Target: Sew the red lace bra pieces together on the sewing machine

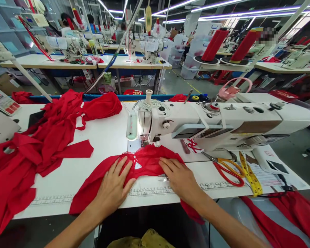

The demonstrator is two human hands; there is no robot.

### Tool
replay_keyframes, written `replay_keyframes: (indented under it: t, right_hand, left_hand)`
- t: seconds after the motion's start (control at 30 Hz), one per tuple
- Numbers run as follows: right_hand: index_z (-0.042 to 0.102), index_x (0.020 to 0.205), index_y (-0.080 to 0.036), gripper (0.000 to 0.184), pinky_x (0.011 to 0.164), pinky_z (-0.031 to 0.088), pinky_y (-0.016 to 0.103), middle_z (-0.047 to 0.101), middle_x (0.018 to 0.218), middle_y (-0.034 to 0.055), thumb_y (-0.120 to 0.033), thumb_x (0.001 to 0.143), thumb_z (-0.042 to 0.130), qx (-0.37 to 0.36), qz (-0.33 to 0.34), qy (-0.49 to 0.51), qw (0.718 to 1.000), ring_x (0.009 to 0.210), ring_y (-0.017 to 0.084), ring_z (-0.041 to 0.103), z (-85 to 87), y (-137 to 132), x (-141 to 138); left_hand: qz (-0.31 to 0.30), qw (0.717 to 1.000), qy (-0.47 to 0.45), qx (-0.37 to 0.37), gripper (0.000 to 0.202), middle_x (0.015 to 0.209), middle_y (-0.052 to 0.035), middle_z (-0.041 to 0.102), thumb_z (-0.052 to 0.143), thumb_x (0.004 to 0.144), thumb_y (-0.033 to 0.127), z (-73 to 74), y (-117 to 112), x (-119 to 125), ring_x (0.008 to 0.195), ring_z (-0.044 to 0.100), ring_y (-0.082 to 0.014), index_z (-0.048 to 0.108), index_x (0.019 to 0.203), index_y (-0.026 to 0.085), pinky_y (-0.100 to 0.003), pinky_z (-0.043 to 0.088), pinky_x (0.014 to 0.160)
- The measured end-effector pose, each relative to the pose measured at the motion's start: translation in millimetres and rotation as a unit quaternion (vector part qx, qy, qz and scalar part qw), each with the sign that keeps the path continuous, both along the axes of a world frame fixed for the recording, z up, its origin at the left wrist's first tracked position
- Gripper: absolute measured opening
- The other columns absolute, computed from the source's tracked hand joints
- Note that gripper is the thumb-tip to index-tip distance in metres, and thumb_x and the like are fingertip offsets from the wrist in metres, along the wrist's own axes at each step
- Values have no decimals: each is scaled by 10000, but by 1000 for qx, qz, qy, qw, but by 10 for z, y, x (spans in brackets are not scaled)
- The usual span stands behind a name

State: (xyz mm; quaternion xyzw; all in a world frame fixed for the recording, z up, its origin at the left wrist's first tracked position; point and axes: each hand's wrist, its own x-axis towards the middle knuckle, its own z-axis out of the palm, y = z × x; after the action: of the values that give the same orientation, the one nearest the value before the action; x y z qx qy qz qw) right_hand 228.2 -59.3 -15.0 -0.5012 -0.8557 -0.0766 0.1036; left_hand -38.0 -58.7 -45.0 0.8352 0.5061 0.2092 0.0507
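A red fabric piece with a sheer middle and a small white patch lies on the white sewing table. Its far edge is at the needle area of a white sewing machine. My left hand rests flat on the cloth left of the white patch, fingers spread. On the right part of the cloth, my right hand lies with its fingers stretched out toward the machine. A small metal tool, partly hidden, pokes out beside the right fingertips.
A heap of red fabric covers the table's left side. Orange-handled scissors and a yellow tape measure lie to the right. More red cloth hangs at the lower right. Red thread cones stand behind the machine.
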Motion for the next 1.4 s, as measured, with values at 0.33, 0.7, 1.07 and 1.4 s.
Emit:
replay_keyframes:
  t: [0.33, 0.7, 1.07, 1.4]
  right_hand:
    - [585, 1321, -196, 650, 965, 474, 360, 609, 1372, 63, 52, 735, 454, -105, 123, 47, 986, 1267, 210, 506, 144, 133, -143]
    - [556, 1355, -190, 714, 971, 505, 340, 595, 1374, 62, 59, 702, 410, -161, 128, 88, 975, 1250, 203, 480, 131, 269, -131]
    - [574, 1214, -219, 268, 726, 478, 310, 721, 980, 51, -311, 966, 532, -240, -73, 125, 960, 867, 220, 667, 405, 310, -232]
    - [587, 1048, -194, 154, 694, 339, 280, 697, 997, 45, -296, 1028, 474, -216, -11, 93, 972, 924, 190, 627, 307, 393, -381]
  left_hand:
    - [-177, 984, 2, 4, 486, 1543, -124, 379, 374, 1011, 149, 136, 356, 46, 1464, 236, -352, 414, 1488, 239, -651, 248, 1156]
    - [-168, 983, 65, -28, 508, 1557, -144, 340, 509, 1002, 255, 131, 199, 0, 1453, 207, -427, 398, 1493, 325, -748, 306, 1049]
    - [-88, 990, -105, -26, 203, 1083, -94, 628, 445, 1021, 200, 347, 241, 122, 999, 592, -248, 616, 1128, 178, -386, 495, 859]
    - [56, 984, -87, -142, 69, 864, 5, 577, 595, 934, 159, 345, 395, 347, 782, 574, -178, 594, 883, 205, -290, 367, 633]
